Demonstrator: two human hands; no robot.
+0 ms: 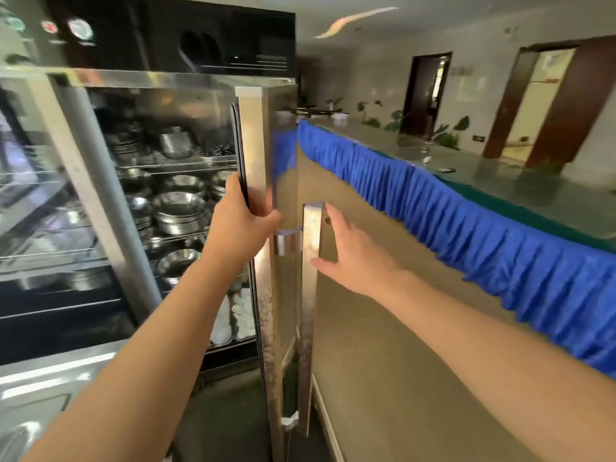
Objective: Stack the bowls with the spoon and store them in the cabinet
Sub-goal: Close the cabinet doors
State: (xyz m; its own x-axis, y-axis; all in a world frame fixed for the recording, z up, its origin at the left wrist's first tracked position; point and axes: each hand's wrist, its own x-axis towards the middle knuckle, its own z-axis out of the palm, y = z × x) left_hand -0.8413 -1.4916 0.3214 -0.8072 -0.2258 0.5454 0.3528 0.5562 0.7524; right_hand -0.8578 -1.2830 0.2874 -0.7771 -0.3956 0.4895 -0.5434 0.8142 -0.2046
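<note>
A steel cabinet (186, 80) with wire shelves stands ahead, its right door (256, 155) swung out edge-on toward me. My left hand (240, 225) is closed around the door's edge at mid height. My right hand (353, 251) is spread, fingers apart, with the thumb against the long vertical door handle (311, 295) and the fingers behind it. Stacks of steel bowls (181, 211) fill the shelves inside. I see no spoon.
A glass door panel (50, 211) of the cabinet is at the left. A long table with a blue pleated skirt (466, 221) and a glass top runs along the right. Potted plants and dark doorways (423, 91) are at the back.
</note>
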